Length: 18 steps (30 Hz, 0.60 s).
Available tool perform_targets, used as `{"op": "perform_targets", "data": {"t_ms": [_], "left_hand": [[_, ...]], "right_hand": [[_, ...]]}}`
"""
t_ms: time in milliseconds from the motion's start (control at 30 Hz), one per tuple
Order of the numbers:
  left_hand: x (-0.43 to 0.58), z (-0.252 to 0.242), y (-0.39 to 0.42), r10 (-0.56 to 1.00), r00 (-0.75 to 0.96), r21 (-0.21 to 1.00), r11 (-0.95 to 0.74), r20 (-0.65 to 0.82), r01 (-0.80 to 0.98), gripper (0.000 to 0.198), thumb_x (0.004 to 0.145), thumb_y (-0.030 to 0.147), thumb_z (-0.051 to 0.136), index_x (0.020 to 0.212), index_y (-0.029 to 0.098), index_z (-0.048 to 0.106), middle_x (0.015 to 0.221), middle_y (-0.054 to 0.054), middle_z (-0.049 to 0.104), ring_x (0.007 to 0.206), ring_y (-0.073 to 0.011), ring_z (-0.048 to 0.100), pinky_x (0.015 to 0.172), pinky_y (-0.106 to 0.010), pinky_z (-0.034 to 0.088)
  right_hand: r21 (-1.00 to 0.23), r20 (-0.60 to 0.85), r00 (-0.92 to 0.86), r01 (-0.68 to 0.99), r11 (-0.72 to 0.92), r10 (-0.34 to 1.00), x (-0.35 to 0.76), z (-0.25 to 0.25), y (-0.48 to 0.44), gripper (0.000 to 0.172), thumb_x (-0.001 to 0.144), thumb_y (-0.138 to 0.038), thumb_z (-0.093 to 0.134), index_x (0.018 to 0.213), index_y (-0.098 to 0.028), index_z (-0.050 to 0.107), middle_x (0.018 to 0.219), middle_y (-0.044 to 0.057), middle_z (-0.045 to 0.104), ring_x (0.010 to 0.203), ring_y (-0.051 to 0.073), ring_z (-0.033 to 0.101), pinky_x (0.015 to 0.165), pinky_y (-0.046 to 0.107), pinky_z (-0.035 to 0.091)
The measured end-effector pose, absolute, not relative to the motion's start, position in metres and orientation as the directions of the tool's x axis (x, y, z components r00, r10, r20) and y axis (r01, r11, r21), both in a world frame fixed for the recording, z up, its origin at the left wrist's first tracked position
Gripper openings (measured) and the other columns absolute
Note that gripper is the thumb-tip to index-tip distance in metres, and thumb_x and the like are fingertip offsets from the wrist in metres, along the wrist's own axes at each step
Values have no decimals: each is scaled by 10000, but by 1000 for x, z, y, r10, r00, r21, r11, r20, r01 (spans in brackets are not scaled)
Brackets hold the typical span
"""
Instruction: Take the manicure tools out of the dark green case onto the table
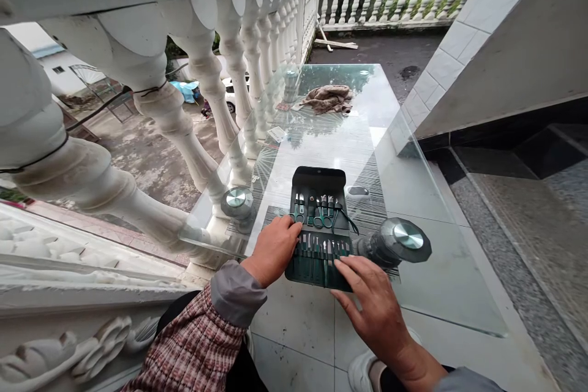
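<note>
A dark green manicure kit case [319,226] lies unfolded near the front edge of a glass table [340,141], with small scissors, clippers and several thin metal tools held in its loops. My left hand [273,248] rests on the case's left edge, fingers curled, fingertips by the scissors. My right hand [367,297] lies flat over the case's lower right corner, fingers stretched out and touching the lower row of tools.
Round metal caps [236,199] [407,236] mark the table's front legs. A crumpled brown cloth [328,98] and a small card [276,133] lie farther back. A white balustrade [197,86] runs close along the left; a tiled wall [482,43] and steps stand right.
</note>
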<state>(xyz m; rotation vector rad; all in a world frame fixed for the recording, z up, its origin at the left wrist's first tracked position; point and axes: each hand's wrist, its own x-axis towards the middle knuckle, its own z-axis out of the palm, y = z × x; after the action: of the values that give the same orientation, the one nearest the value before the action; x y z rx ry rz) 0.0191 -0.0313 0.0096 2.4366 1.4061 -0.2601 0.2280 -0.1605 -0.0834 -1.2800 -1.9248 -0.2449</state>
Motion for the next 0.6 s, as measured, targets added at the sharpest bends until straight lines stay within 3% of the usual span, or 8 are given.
{"op": "perform_targets", "data": {"t_ms": [133,300,467,600], "left_hand": [[19,5,-31,813,516,175,-485,-271,857,340,1149,143,595,1446,187,755,1408,-139,747,1319,-318,707,1084,-430,619],[18,5,-31,805,527,130,-512,-271,849,341,1162,149,585,1462,195,741,1413,-124,748,1317,-305,714,1093,-426,630],[20,8,-31,811,520,134,-504,-268,853,323,1156,148,621,1449,185,751,1392,-124,755,1314,-299,722,1094,-416,634],[20,8,-32,814,521,129,-505,-258,853,312,1156,146,627,1436,187,756,1384,-119,758,1304,-292,729,1088,-408,638]], "right_hand": [[-317,697,-110,839,442,709,233,-87,-158,291,1191,-306,600,1443,-180,672,1258,164,786,1209,331,733,1032,511,618],[-277,704,-156,838,470,692,228,-87,-160,230,1200,-331,582,1347,-190,688,1235,155,788,1204,325,739,1026,504,619],[-224,727,-213,825,518,653,224,-81,-161,83,1161,-217,622,1144,-198,701,1174,149,794,1187,309,742,1062,496,602],[-125,738,-325,795,593,591,221,-77,-162,122,1126,-132,649,1160,-193,750,1128,113,824,1172,271,751,1153,484,565]]}}
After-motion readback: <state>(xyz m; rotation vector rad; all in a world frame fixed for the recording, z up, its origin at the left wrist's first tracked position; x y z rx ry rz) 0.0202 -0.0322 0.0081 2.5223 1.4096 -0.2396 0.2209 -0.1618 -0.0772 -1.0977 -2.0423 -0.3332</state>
